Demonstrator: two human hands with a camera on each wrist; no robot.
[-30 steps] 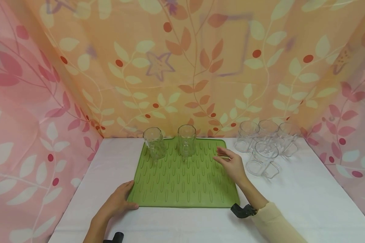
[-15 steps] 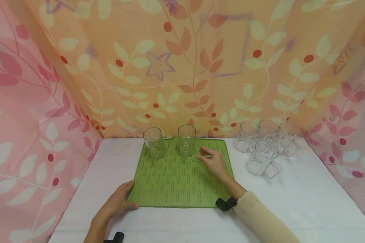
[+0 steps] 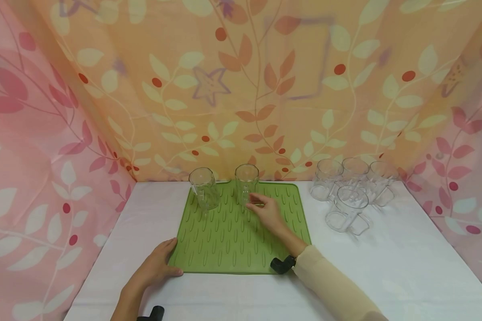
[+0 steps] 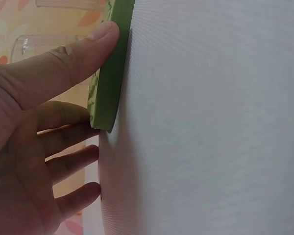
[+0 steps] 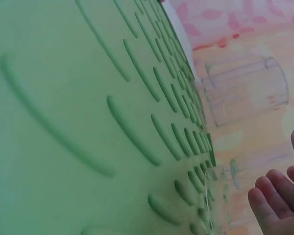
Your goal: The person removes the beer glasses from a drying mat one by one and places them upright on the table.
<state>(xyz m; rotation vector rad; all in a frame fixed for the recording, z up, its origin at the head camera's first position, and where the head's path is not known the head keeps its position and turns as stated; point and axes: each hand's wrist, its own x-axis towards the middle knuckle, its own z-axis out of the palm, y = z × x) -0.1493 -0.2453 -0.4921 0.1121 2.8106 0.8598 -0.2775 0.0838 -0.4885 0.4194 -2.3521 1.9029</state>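
My left hand (image 3: pixel 154 263) rests at the front-left corner of a green ridged mat (image 3: pixel 241 254). In the left wrist view its thumb lies straight along the mat's edge (image 4: pixel 110 88), and the fingertips touch the white tabletop. Two clear glass mugs stand toward the back of the mat: one at left (image 3: pixel 203 189), another near the middle (image 3: pixel 246 180). Over the mat, my right hand (image 3: pixel 270 215) has its loosely bent fingers at the middle mug's handle. In the right wrist view the thumb and fingers (image 5: pixel 268 198) are apart; whether they touch the glass I cannot tell.
Several more clear glass mugs stand grouped on the white table right of the mat, the nearest mug (image 3: pixel 347 209) with its handle toward the front right. A patterned orange cloth (image 3: pixel 241 111) hangs behind, and pink cloth (image 3: pixel 36 178) lines both sides.
My right hand has moved left across the mat, from its right side to the handle of the middle mug. The left hand and all the mugs have stayed put.
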